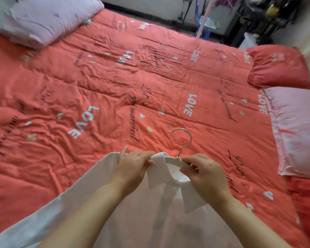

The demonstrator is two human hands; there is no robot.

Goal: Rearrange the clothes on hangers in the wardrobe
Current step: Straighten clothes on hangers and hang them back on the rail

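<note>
Pinching the collar (160, 157) of the white shirt (147, 215) with your left hand (132, 165), you are curling your right hand (204, 173) around the white hanger (174, 161) just below its metal hook (185, 138), the shirt lying spread on the red quilt (150, 77) directly before you.

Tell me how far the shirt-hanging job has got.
Done: the hanger seems seated in the neck of the white shirt, its hook poking out past the collar. In hand: the left hand grips the collar, the right hand holds the hanger. Left: the shirt lies on the red quilt; no wardrobe is in view, so hanging remains.
</note>
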